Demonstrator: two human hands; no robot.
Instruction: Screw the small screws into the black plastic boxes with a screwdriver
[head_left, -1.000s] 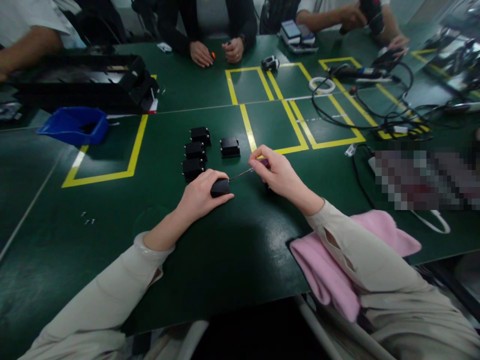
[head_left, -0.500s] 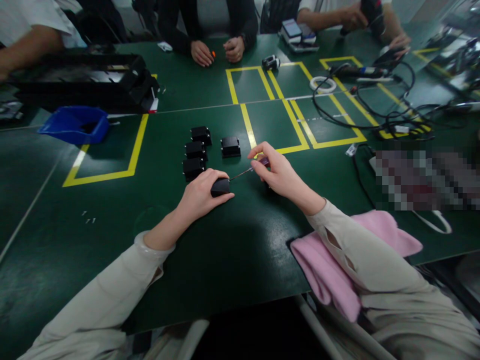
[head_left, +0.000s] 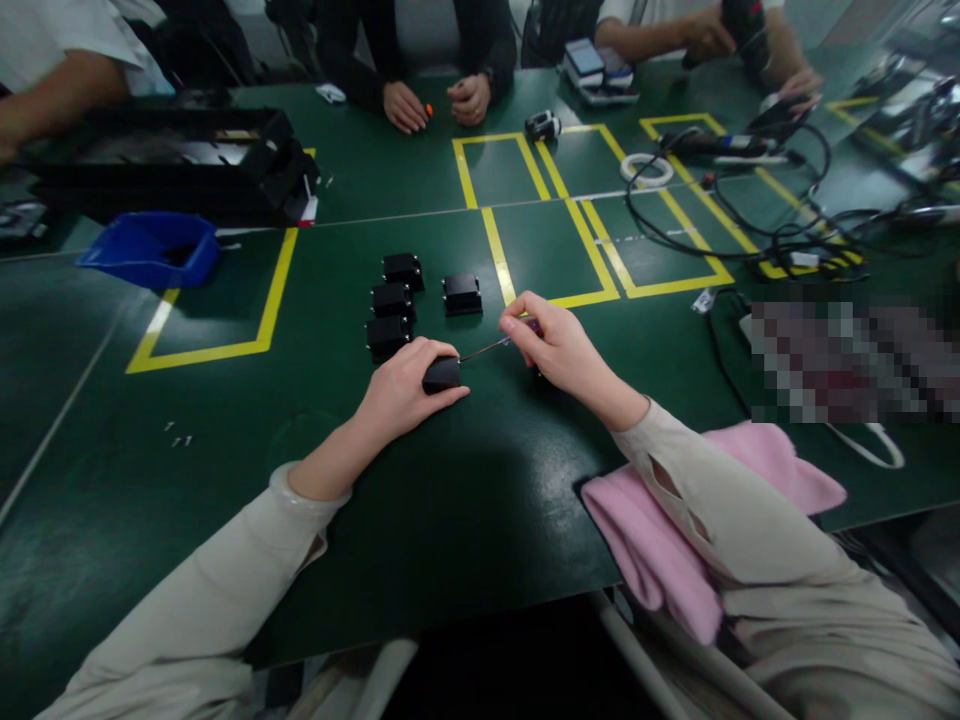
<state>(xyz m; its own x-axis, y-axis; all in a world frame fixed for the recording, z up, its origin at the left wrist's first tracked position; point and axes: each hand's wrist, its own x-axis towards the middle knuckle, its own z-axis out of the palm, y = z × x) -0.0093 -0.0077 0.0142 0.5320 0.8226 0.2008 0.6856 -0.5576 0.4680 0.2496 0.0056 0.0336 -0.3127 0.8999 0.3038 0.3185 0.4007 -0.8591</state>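
My left hand [head_left: 405,388] grips a small black block [head_left: 442,374] between thumb and fingers on the green table. A screwdriver [head_left: 486,349] is held in my right hand [head_left: 546,340], its thin shaft pointing left with the tip at the block's right end. Just beyond my left hand, several similar black blocks stand in a column, the nearest one [head_left: 388,336] close to my fingers. Another black block [head_left: 461,292] sits apart to their right. Three tiny screws [head_left: 178,441] lie on the table at the left.
A blue scoop-like bin [head_left: 154,252] and black trays [head_left: 172,150] occupy the left back. Yellow tape outlines mark the table. Cables [head_left: 780,235] and a white ring [head_left: 646,171] lie at the right, a pink cloth [head_left: 652,540] under my right forearm. A person's hands [head_left: 469,100] rest opposite.
The fingers of my right hand have shifted and closed more around the screwdriver handle, the hand moving slightly right. My left hand and the block stay in place.
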